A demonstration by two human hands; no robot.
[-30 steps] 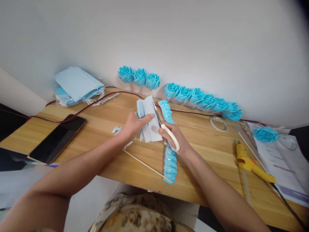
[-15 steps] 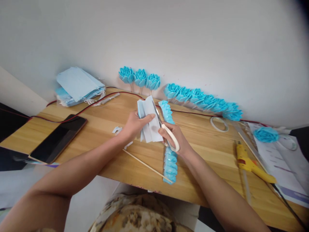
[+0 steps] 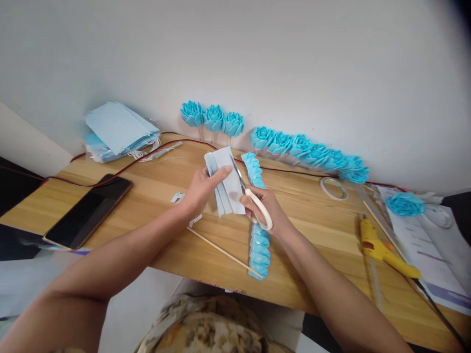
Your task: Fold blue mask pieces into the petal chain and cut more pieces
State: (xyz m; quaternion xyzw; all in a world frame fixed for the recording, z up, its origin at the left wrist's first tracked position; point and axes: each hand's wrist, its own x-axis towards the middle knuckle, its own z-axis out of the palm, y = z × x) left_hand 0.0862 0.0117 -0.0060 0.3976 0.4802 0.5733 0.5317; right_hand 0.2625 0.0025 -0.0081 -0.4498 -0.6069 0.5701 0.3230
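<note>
My left hand (image 3: 206, 186) is closed on a pale blue pleated face mask (image 3: 225, 193), thumb on top, fingers hidden behind it. My right hand (image 3: 267, 208) grips white-handled scissors (image 3: 263, 208), whose blades run along the mask's right edge. Under my right hand lies a strip of overlapping bright blue folded pieces (image 3: 259, 250), partly covered by the hand. A thin wooden stick (image 3: 222, 250) rests with its right end on that strip. Small white scraps (image 3: 178, 197) lie beside my left wrist.
Blue flowers on sticks (image 3: 300, 147) line the wall. A stack of face masks (image 3: 119, 127) and a phone (image 3: 90, 211) lie left. At right are a tape roll (image 3: 333, 189), a yellow glue gun (image 3: 379, 247), papers (image 3: 427, 245) and another blue flower (image 3: 405, 204). A red-black cable (image 3: 165, 143) crosses the table.
My left hand and the mask have shifted slightly left, and the mask's pleats are spread a little wider. The scissors have barely moved.
</note>
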